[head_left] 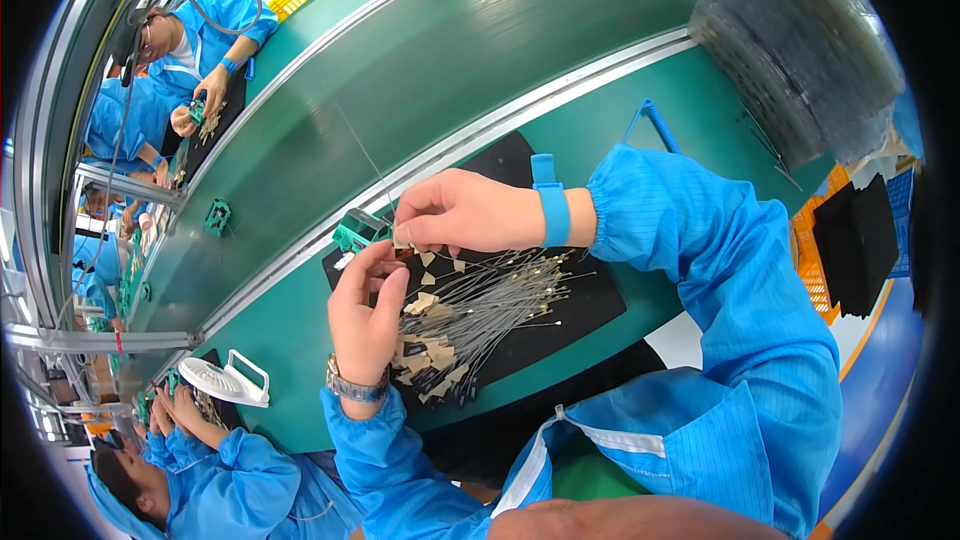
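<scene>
Both of my hands meet over the black mat (590,290), fingertips close together beside a green plastic holder (358,231). My right hand (468,210), with a blue wrist strap, pinches a thin cable (362,148) whose free length rises past the fingers toward the conveyor. A small tan tape piece (402,242) shows at the fingertips. My left hand (365,315) has its thumb and fingers curled near the holder; what they grip is hidden. Below them lies a bundle of thin grey cables (500,305) with pale tips, and several tan tape pieces (430,352) at its left.
A green conveyor (440,70) with a metal rail runs beyond the table, carrying another green holder (217,216). A white handled object (225,380) stands left. Clear plastic sheets (790,50) and a coiled blue cord (658,127) are right. Co-workers sit left and across.
</scene>
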Tool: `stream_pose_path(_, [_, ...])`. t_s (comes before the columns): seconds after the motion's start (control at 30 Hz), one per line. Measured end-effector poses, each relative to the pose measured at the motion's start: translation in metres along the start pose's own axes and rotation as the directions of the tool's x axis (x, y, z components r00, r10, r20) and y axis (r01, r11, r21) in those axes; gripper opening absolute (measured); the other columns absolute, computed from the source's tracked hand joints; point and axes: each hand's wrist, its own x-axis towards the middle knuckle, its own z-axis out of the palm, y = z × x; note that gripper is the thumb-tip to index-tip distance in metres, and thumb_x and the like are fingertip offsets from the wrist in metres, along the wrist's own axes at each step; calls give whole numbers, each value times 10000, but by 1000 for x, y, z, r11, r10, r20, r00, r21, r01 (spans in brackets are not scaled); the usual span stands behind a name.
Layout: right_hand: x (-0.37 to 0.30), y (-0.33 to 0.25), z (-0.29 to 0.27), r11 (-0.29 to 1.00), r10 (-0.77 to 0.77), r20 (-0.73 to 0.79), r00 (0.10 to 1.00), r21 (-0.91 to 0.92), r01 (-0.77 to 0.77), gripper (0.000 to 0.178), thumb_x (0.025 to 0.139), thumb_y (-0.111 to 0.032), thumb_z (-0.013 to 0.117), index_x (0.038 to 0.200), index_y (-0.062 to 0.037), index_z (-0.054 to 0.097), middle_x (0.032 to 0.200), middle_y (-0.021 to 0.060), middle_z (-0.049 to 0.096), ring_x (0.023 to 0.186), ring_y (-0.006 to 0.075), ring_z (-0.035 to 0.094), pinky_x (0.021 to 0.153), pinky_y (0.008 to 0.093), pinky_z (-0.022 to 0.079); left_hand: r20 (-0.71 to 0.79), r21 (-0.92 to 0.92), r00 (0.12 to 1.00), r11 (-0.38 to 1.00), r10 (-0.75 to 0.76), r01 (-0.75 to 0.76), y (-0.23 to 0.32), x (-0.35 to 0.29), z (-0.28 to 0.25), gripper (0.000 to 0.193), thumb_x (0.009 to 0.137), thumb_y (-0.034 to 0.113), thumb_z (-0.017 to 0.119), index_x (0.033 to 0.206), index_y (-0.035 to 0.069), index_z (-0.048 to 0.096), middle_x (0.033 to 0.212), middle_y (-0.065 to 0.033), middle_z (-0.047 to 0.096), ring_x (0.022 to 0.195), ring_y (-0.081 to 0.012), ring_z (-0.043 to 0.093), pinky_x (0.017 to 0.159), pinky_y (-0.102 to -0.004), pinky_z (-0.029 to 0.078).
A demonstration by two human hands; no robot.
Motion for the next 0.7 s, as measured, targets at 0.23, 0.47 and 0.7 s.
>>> stream_pose_path(0.23, [-1, 4, 3, 825, -426, -121, 897, -458, 330, 141, 869, -142, 656, 956, -31, 644, 780, 82, 626, 729, 171, 609, 625, 296, 488, -40, -159, 988, 978, -146, 138, -2, 6, 4, 137, 913, 53, 658, 1013, -38, 646, 873, -12, 664, 776, -56, 592, 706, -200, 484])
stream_pose_path(0.47, [-2, 9, 3, 511, -667, 93, 740, -665, 544, 142, 808, -114, 704, 919, -32, 668, 830, 102, 620, 759, 293, 624, 643, 369, 511, -104, 85, 994, 996, 24, -15, -2, 4, 7, 97, 889, 32, 672, 975, -12, 667, 852, -28, 667, 750, -76, 595, 691, -220, 487])
stream_pose_path(0.7, [-4, 0, -2, 698, -498, 63, 865, -564, 442, 107, 794, -115, 705, 840, -19, 700, 753, 91, 651, 661, 266, 657, 595, 353, 515, -55, 146, 987, 979, 149, -140, 0, 4, 7, 99, 837, -22, 689, 934, -33, 679, 872, -85, 683, 778, -146, 629, 710, -259, 502])
